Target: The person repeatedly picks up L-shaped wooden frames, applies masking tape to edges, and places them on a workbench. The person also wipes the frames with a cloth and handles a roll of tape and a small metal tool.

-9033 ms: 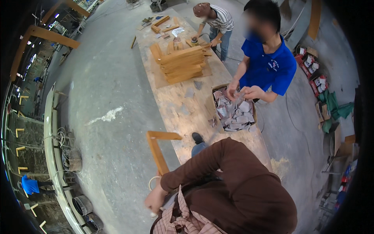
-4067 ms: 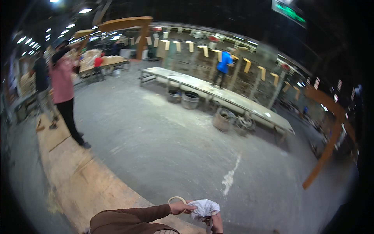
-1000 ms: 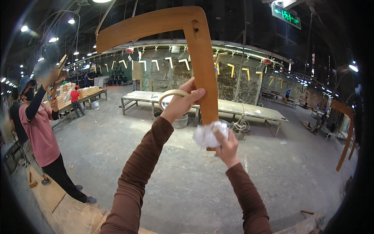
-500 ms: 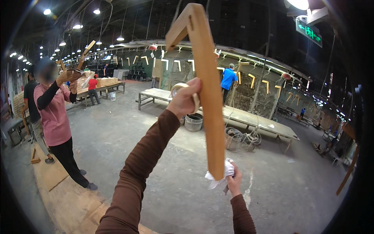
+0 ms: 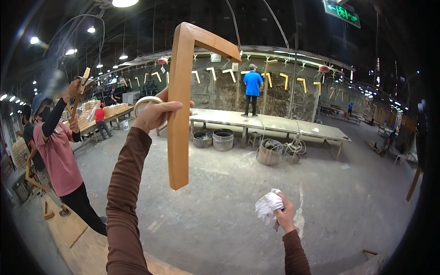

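My left hand (image 5: 155,114) is closed round the long leg of an L-shaped wooden frame piece (image 5: 179,137), held upright in the air. Its short leg slants off to the right at the top. A roll of pale tape (image 5: 139,103) hangs about the same hand, beside the wood. Lower and to the right, my right hand (image 5: 287,216) grips a crumpled white cloth (image 5: 269,204). That cloth is apart from the wood.
A long low table (image 5: 275,128) stands ahead, with a person in blue (image 5: 253,87) on it. Buckets (image 5: 223,140) sit by its front. Similar wooden pieces (image 5: 211,74) hang in a row behind. To my left, a person in pink (image 5: 62,160) holds up wood.
The wooden piece has moved left and turned, so its short leg now points right instead of left. My right hand with the cloth has come away from its lower end.
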A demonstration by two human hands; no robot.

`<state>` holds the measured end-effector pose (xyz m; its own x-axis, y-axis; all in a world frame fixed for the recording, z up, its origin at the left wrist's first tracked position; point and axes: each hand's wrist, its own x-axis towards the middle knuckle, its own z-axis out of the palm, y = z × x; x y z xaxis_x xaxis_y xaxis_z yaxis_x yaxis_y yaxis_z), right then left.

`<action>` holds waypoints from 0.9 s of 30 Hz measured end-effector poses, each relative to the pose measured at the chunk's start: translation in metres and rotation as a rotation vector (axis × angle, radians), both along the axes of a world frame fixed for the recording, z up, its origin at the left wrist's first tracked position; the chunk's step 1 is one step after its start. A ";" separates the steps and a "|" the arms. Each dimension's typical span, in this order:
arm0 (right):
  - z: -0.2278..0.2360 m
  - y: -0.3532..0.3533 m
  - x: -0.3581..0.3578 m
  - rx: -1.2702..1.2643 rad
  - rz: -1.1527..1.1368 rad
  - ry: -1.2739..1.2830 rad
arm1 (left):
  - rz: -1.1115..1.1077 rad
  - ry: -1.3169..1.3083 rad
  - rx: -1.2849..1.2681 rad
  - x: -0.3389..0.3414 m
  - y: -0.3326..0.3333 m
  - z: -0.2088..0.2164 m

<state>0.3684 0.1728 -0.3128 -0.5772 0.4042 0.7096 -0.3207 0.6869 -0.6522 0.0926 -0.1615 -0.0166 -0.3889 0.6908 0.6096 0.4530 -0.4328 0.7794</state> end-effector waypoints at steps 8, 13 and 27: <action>-0.030 0.007 0.015 -0.142 -0.026 -0.027 | 0.155 -0.017 0.096 -0.052 0.036 -0.016; -0.051 0.021 0.036 -0.176 -0.123 -0.054 | 0.373 0.062 0.125 -0.089 0.065 -0.012; -0.117 0.040 0.115 -0.436 -0.377 -0.071 | -0.023 0.010 0.103 -0.051 0.100 -0.060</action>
